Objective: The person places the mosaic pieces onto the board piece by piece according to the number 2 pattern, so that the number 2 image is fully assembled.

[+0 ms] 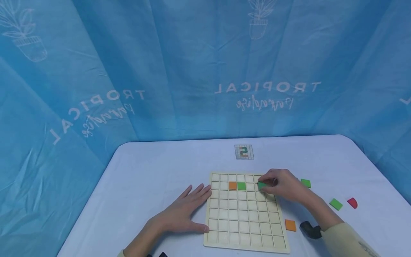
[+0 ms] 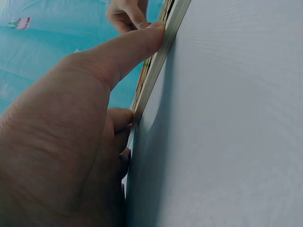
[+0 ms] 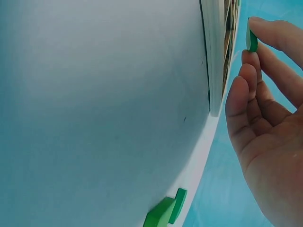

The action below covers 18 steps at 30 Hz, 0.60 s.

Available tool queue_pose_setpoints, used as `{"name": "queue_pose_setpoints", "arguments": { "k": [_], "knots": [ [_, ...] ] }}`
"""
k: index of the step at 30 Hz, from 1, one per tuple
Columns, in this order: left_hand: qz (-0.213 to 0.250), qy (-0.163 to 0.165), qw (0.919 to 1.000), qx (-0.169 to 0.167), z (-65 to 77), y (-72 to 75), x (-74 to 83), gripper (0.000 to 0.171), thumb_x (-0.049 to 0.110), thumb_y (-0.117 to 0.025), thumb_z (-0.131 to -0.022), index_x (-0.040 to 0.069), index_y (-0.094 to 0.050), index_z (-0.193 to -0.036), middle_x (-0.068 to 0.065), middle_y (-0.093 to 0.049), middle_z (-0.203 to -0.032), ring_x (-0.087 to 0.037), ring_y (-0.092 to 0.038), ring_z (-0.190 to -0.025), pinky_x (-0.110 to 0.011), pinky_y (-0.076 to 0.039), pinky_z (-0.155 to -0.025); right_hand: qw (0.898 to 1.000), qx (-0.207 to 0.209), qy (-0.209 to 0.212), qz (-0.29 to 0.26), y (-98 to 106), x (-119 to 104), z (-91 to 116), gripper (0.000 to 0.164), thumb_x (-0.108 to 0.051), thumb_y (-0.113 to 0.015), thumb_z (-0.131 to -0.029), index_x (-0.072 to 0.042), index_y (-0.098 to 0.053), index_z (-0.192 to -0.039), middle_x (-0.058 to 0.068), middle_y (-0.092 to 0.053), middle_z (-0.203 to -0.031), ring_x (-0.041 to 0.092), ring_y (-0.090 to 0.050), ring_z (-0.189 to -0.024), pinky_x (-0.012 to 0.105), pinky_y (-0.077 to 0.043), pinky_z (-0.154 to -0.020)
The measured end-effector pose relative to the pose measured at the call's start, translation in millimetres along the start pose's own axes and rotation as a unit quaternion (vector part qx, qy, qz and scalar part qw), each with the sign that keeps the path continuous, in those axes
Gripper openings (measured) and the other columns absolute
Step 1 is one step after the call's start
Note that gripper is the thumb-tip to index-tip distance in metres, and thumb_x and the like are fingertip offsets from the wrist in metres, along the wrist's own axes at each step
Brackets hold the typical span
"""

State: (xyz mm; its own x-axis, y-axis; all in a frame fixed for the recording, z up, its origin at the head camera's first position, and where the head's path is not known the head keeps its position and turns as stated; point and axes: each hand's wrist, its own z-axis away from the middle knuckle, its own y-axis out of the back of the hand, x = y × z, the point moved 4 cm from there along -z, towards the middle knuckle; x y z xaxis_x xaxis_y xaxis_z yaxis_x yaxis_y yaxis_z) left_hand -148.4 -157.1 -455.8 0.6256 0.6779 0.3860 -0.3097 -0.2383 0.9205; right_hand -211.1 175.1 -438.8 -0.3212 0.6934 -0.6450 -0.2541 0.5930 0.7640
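Note:
A pale grid board (image 1: 252,246) lies on the white table. On its second row from the far side, an orange square tile (image 1: 232,185) and a green square tile (image 1: 241,186) sit side by side. My right hand (image 1: 284,185) pinches a small green tile (image 3: 252,39) between thumb and fingertips, above the same row near the right edge. My left hand (image 1: 183,212) has its fingers spread along the board's left side. Its thumb tip meets the board edge in the left wrist view.
Right of the board lie two green tiles (image 1: 306,183) (image 1: 336,204), a red quarter-round tile (image 1: 352,202) and an orange square tile (image 1: 290,225). A small pattern card (image 1: 244,152) with a gridded figure lies beyond the board. Blue curtain (image 1: 192,71) hangs behind the table.

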Motion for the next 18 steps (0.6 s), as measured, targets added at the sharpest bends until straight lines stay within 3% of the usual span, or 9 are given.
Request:
{"name": "queue_pose_setpoints", "arguments": {
  "k": [8,18],
  "knots": [
    [0.009,0.006,0.9999,-0.001,-1.7,-0.6,-1.0,0.104,0.077,-0.055,-0.077,0.019,-0.017,-0.155,0.01,-0.008,-0.16,-0.015,-0.002,-0.146,-0.047,0.0,-0.116,1.0,-0.023,0.014,-0.016,-6,-5,-9,0.024,-0.02,-0.079,-0.08,-0.016,-0.074,-0.104,-0.01,-0.063,-0.084,0.013,-0.053,-0.071,0.027,-0.048,-0.06],
    [0.006,0.0,1.0,0.001,-0.1,-1.3,-1.6,0.104,0.076,-0.054,-0.078,0.019,-0.016,-0.156,0.01,-0.008,-0.16,-0.015,-0.002,-0.146,-0.046,0.0,-0.116,0.999,-0.033,0.027,0.002,-16,-12,-15,0.023,-0.023,-0.081,-0.078,-0.019,-0.075,-0.1,-0.013,-0.06,-0.079,0.01,-0.054,-0.072,0.027,-0.049,-0.062]
  ]
}}
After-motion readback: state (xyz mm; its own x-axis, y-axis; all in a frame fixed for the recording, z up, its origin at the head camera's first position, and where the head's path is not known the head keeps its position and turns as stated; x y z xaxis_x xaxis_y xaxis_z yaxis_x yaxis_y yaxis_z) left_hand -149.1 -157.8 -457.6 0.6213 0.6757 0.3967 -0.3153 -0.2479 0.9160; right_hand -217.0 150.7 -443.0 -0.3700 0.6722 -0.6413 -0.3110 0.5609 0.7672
